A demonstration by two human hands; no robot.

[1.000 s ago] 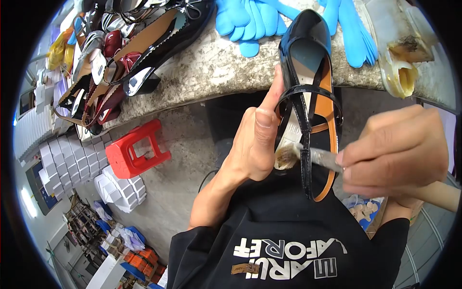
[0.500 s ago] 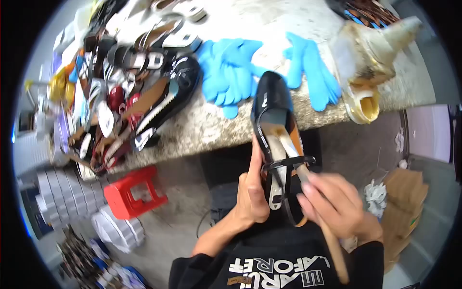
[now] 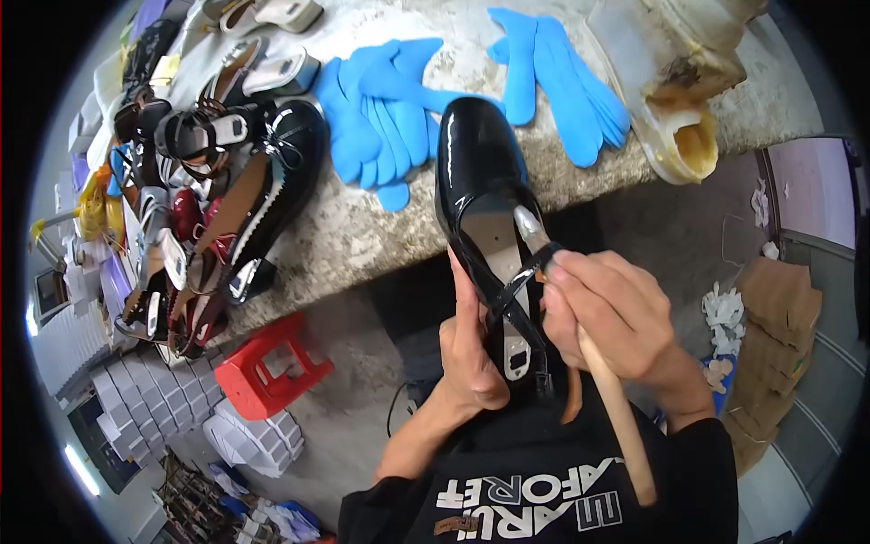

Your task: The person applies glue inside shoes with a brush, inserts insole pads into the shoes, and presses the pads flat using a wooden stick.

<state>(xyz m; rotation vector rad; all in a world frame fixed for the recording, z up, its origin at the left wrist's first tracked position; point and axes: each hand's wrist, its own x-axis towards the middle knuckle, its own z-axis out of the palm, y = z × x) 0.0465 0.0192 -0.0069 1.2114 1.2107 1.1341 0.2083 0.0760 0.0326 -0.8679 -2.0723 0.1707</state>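
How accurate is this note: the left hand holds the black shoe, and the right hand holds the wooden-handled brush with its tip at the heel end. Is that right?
Not quite: the tip is wrong. The head view shows the brush with its tip toward the toe end of the black shoe. The left hand and right hand are as you say.

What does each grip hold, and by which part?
Left grip: the black shoe, by its side, towards the heel end. Right grip: the brush, by its wooden handle.
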